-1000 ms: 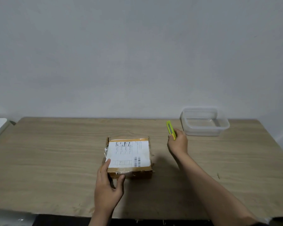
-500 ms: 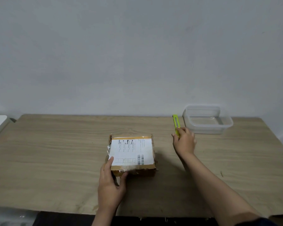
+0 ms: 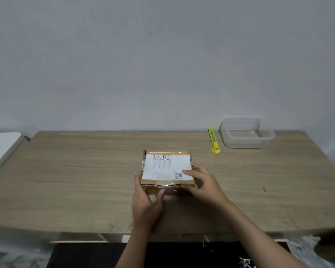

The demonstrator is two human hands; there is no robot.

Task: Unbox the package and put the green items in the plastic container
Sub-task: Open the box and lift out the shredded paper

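With the left hand [image 3: 146, 205] gripping and the right hand [image 3: 201, 182] clasping the taped brown cardboard package [image 3: 167, 169] at frame centre, prying stubborn tape could scatter its contents.

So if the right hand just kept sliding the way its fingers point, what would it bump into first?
The right hand points left across the box, which it already touches. Beyond that, probably the left hand, though depth is unclear.
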